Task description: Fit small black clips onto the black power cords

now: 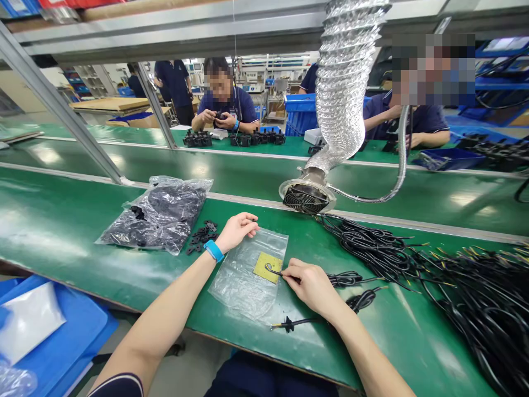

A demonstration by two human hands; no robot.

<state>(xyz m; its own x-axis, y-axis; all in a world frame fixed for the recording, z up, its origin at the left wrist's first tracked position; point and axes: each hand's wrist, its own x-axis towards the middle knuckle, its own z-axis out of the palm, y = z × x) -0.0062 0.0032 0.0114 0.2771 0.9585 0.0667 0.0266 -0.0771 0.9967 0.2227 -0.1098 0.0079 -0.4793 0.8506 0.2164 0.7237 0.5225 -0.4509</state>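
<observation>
My left hand point(236, 229), with a blue wristband, rests on the far corner of a flat clear plastic bag point(243, 281), fingers curled together in a pinch; what they hold is too small to make out. My right hand point(311, 284) pinches the end of a black cable point(345, 278) and holds its hooked wire tip over a small yellow pad point(267, 267) lying on the bag. Another black cable with bare yellow ends point(289, 323) lies near the table's front edge, just below my right wrist.
A bag of small black plastic parts point(159, 215) and several loose ones point(201, 236) lie left. Bundles of black cables point(475, 286) pile up right. A fume duct with fan point(308, 196) hangs ahead. A blue bin point(53, 331) sits lower left. Other workers sit across the green table point(61, 231).
</observation>
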